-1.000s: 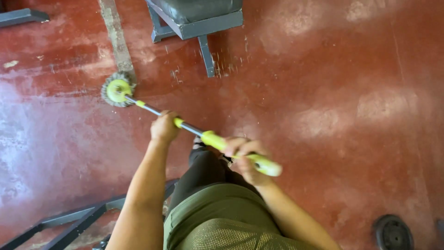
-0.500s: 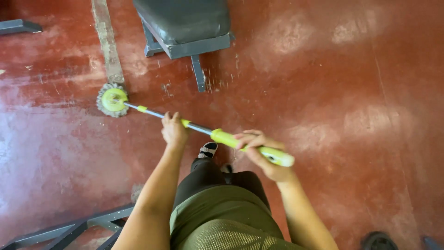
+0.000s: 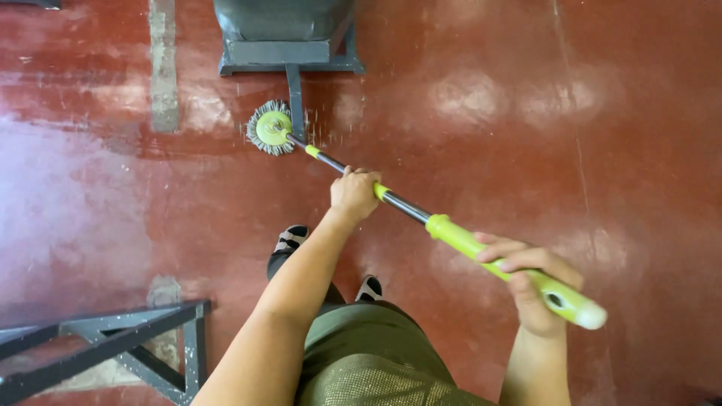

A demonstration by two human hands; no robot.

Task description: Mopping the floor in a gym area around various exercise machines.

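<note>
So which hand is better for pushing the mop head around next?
Probably the left hand: it grips the mop pole nearer the mop head. The right hand holds the far green grip.

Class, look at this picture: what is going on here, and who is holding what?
A person is mopping a red floor. The left hand grips the mop's metal pole partway down, and the right hand holds the green handle near its top end. The round mop head rests on the floor beside the grey leg of a padded bench. A dark metal frame stands at lower left.
</note>
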